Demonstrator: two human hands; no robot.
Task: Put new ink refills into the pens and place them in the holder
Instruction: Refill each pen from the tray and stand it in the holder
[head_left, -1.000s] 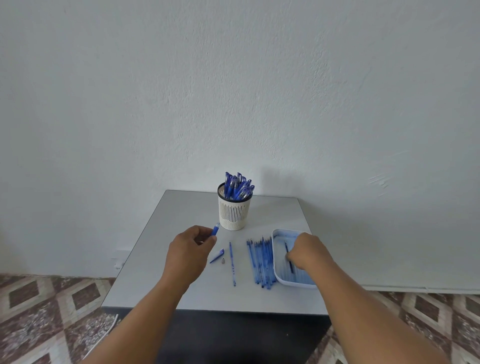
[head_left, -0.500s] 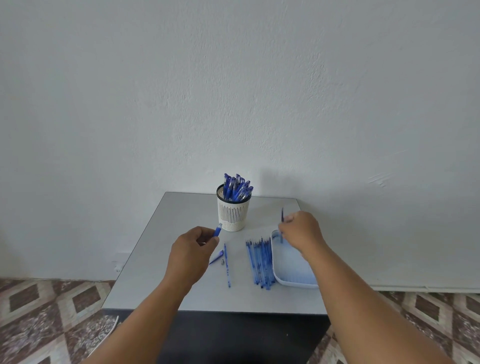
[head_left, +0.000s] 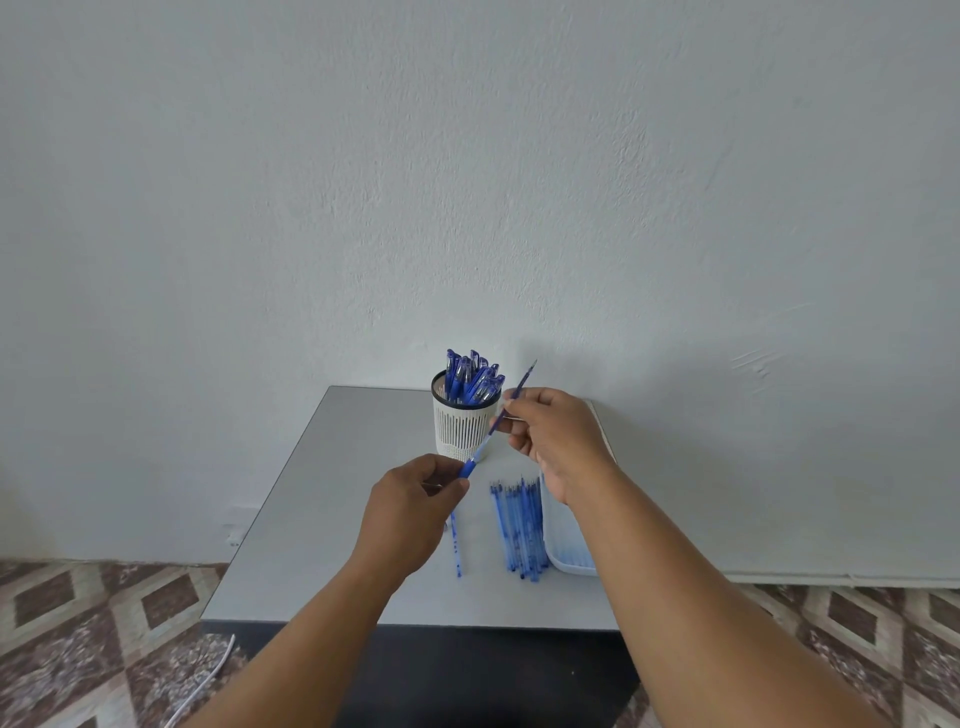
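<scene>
Before holder (head_left: 464, 423) – left hand (head_left: 410, 514) grips barrel (head_left: 470, 466) | right hand (head_left: 556, 439) pinches refill (head_left: 522, 387)

Two bare forearms are showing, one on each side of the grey table (head_left: 322, 519). No sleeve is reaching as far as either wrist, so both arms are appearing uncovered from the lower edge of the view upward. The left hand (head_left: 410, 514) and the right hand (head_left: 558, 441), both above the table, are wearing no glove, and no ring, watch or band is showing on them.
</scene>
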